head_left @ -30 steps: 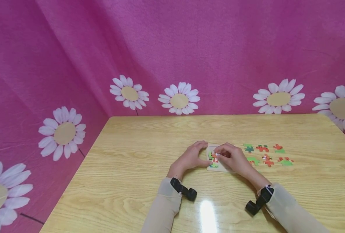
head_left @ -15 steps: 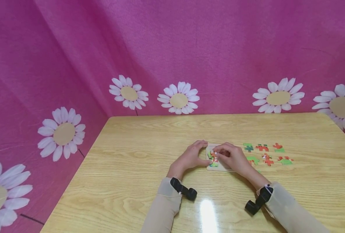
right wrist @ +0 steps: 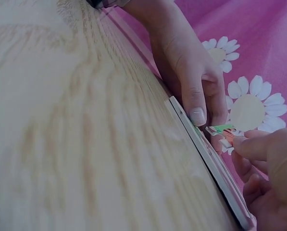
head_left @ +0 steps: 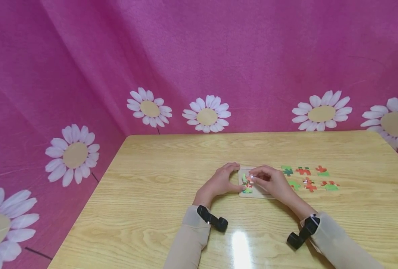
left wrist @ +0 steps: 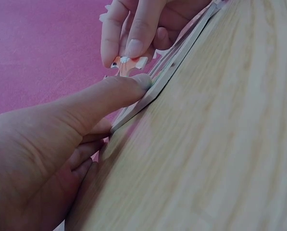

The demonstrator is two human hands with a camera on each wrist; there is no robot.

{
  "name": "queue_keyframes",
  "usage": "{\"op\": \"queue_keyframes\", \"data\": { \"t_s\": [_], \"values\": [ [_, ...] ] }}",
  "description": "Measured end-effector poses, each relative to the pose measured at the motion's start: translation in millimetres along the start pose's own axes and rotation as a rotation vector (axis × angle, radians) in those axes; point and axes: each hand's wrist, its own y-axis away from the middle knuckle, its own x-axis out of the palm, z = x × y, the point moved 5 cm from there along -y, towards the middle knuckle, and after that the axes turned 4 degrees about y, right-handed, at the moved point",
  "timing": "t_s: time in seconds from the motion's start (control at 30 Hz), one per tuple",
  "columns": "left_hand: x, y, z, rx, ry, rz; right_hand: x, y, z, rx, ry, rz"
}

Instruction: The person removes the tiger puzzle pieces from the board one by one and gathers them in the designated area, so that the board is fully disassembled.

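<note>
A shallow puzzle tray (head_left: 260, 192) lies on the table, with a colourful puzzle piece (head_left: 247, 190) in its near left corner. My left hand (head_left: 218, 182) holds the tray's left end, thumb on the near part and fingers at the far corner. Between thumb and fingertips my right hand (head_left: 273, 184) pinches an orange, white and green jigsaw piece (left wrist: 126, 65). That piece is tilted above the tray's left part, close to my left thumb, as both wrist views show. My right hand hides much of the tray's right side.
To the right of the tray, loose jigsaw pieces lie in two rows, among them a green one (head_left: 287, 170), an orange one (head_left: 309, 185) and a red-green one (head_left: 330, 185). A pink flowered cloth (head_left: 252, 74) hangs behind the wooden table (head_left: 165, 168).
My right hand has shifted slightly right with the jigsaw piece, which now sits at a different angle and shows more of the tray beneath. My left hand stays in place.
</note>
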Motion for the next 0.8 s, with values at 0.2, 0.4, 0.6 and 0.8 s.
{"op": "queue_keyframes", "data": {
  "t_s": [0.2, 0.4, 0.6, 0.8],
  "values": [
    [0.7, -0.4, 0.4, 0.003, 0.002, 0.000, -7.2, 6.9, -0.2, 0.011, -0.024, -0.001],
    [0.6, -0.2, 0.4, -0.001, 0.004, 0.001, -13.3, 11.6, -3.9, 0.024, -0.016, -0.006],
    [0.7, -0.4, 0.8, -0.004, 0.013, 0.002, -19.0, 16.7, -7.5, 0.044, -0.008, 0.016],
    [-0.2, 0.2, -0.3, 0.003, 0.016, 0.004, -26.0, 23.9, -9.9, 0.071, 0.017, 0.017]
  ]
}}
